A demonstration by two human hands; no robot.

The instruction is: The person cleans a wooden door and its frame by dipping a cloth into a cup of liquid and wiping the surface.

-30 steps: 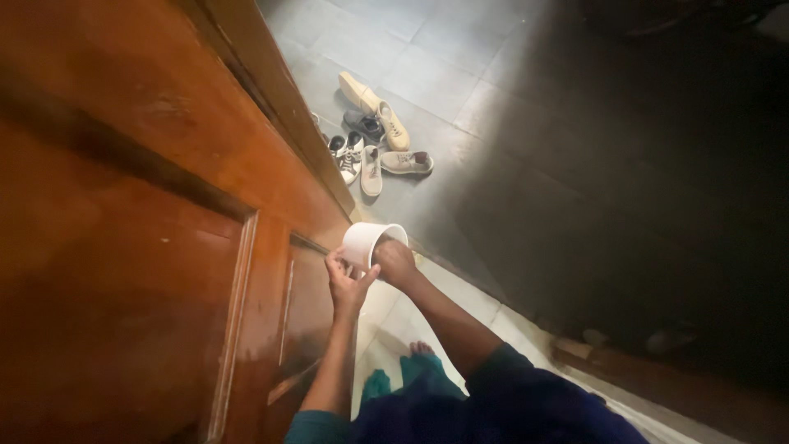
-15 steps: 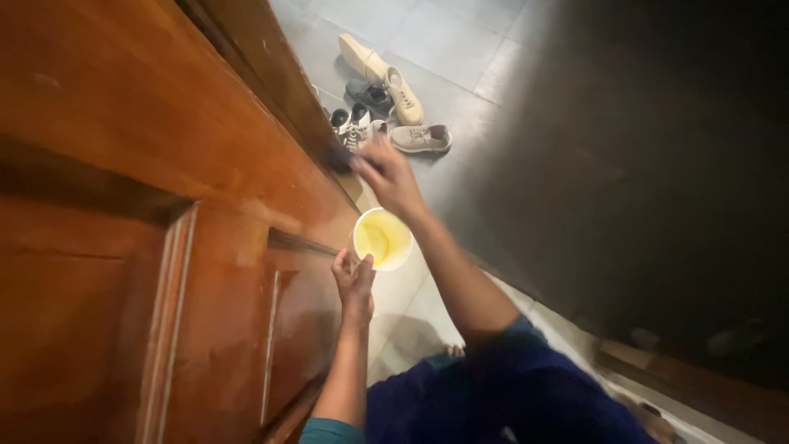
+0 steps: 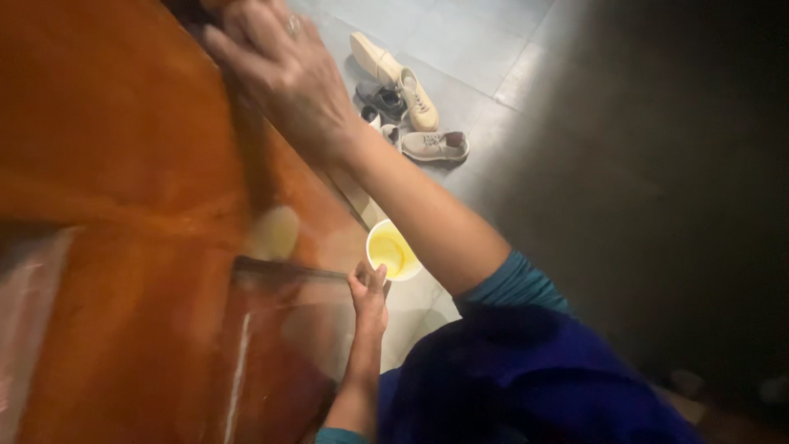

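My left hand (image 3: 368, 293) grips a small white cup (image 3: 393, 251) holding yellow liquid, low beside the wooden door (image 3: 123, 247). Its fingers wrap the cup's near side. My right hand (image 3: 283, 70) is raised high and pressed flat against the glossy brown door, fingers spread, a ring on one finger. My right forearm crosses just above the cup. The door fills the left half of the view and shows a recessed panel and a pale reflection.
Several shoes (image 3: 411, 107) lie scattered on the grey tiled floor (image 3: 493, 49) beyond the door's edge. The right side of the view is in dark shadow. My blue clothing (image 3: 509, 378) fills the lower middle.
My right hand has left the cup and risen up the door, coming much closer to the camera. My left hand keeps holding the cup in about the same place.
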